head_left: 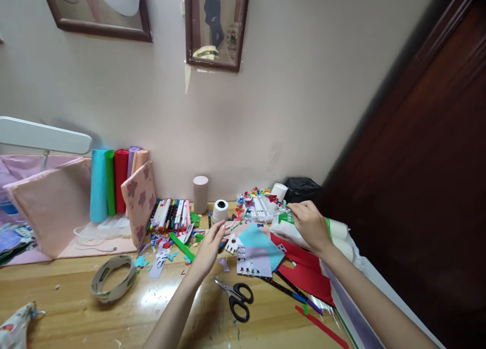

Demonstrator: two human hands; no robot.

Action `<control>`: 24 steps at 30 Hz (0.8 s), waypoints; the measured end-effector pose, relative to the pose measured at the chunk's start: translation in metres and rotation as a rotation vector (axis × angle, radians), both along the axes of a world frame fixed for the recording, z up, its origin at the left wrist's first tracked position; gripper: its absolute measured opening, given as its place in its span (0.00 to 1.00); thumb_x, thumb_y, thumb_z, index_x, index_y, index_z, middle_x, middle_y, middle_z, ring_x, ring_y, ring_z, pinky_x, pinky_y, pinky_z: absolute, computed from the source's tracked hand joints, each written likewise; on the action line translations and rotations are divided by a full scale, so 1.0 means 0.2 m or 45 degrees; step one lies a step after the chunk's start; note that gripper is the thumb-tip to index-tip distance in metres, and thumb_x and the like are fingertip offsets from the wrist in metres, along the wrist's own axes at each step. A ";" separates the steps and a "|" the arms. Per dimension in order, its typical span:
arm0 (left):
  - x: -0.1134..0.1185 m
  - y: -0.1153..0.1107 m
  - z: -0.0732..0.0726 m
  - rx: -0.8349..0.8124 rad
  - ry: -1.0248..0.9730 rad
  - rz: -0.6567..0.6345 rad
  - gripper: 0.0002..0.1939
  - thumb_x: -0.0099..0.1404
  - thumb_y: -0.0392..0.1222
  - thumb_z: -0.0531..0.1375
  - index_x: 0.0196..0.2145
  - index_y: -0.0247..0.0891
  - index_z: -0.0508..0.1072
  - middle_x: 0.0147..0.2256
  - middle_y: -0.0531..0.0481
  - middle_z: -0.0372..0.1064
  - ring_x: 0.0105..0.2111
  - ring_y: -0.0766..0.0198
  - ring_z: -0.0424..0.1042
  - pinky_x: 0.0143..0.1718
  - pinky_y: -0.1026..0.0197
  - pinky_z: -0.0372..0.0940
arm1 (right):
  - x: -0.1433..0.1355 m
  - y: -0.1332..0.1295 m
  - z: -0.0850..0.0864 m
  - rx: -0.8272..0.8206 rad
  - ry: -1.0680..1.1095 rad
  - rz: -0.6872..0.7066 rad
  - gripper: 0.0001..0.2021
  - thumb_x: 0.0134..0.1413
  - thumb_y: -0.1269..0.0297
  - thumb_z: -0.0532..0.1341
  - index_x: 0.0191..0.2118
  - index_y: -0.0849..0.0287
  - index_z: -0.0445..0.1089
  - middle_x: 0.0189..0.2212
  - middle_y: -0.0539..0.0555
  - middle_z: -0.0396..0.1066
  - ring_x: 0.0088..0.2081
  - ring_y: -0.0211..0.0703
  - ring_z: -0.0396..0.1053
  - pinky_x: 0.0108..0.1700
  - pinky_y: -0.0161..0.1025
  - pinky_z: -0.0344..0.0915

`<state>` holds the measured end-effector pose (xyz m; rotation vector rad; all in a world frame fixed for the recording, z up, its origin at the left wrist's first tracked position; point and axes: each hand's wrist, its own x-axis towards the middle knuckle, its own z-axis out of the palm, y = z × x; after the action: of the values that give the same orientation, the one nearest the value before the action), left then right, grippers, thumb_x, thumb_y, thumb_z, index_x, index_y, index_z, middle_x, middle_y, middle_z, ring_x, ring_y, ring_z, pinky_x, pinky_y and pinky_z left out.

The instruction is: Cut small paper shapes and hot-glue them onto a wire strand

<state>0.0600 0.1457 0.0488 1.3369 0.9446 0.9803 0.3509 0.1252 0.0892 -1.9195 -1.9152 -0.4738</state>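
Observation:
My right hand [309, 226] is closed, thumb and fingers pinched together over a white and green plastic pack [284, 227]. Opposite it, my left hand [208, 248] reaches over the paper scraps with its fingers close together. A thin, pale strand [258, 218] seems to run between the two hands; its exact kind is too small to tell. Beneath lie a light blue paper sheet [261, 240] and a lilac paper sheet [254, 262] with punched holes and small stars. Black-handled scissors [237, 296] rest on the table, blades slightly apart, between my forearms.
A tape roll [114, 279] lies on the left. Behind it are markers [170, 214], colored rolls [99, 184] and a pink flowered panel [138, 202]. A white spool [220, 211] and a pale cylinder [200, 193] stand by the wall. Red paper [307, 283] lies right.

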 end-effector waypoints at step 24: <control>-0.12 -0.15 0.24 0.336 0.277 0.217 0.18 0.64 0.51 0.51 0.47 0.40 0.66 0.52 0.45 0.64 0.53 0.57 0.62 0.53 0.55 0.58 | -0.02 0.48 -0.31 -0.379 0.183 -0.230 0.08 0.59 0.69 0.56 0.42 0.66 0.69 0.43 0.61 0.68 0.49 0.49 0.63 0.48 0.44 0.62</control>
<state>0.0365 0.1157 0.0969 1.6288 1.1372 1.1355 0.3468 0.2210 0.0262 -2.2589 -1.8108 -0.0971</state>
